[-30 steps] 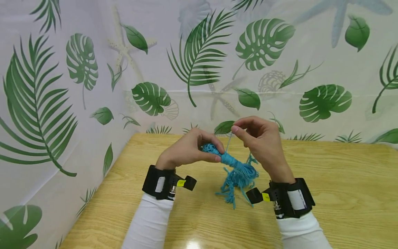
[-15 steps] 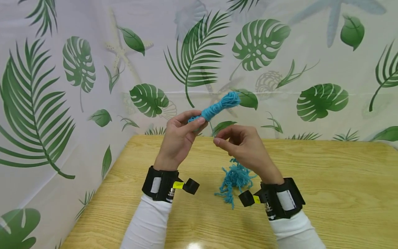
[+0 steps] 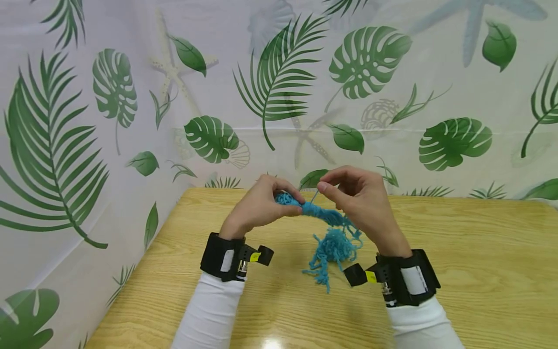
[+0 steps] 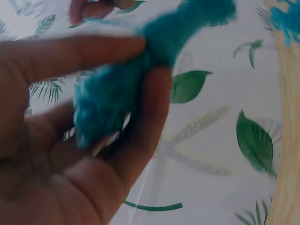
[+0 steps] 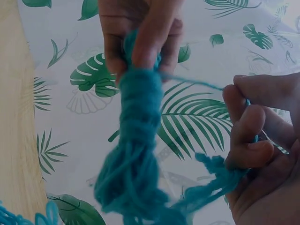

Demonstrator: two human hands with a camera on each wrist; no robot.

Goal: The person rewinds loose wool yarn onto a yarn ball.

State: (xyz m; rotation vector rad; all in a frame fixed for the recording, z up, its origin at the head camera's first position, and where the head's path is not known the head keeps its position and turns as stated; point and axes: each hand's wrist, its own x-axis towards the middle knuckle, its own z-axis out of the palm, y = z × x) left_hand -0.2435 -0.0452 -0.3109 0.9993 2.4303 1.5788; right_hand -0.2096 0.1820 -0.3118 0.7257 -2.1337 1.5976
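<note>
A bundle of blue yarn (image 3: 317,212), wrapped round its middle with loops at both ends, is held above the table. My left hand (image 3: 261,206) grips it near one end between thumb and fingers; the palm side shows in the left wrist view. To the right, my right hand (image 3: 364,206) pinches a single yarn strand (image 5: 192,81) between thumb and forefinger. That strand runs taut to the wrapped middle. More yarn (image 5: 213,183) hangs from the right hand's lower fingers in the right wrist view.
Below the bundle, a loose tangle of blue yarn (image 3: 334,246) lies on the wooden table (image 3: 479,271). A white cloth (image 3: 279,97) printed with green leaves stands behind the table and along its left side.
The bundle swung up, its far end pointing up and right, then tipped back down to the right. My right hand went left under it and returned right, still pinching the strand.
</note>
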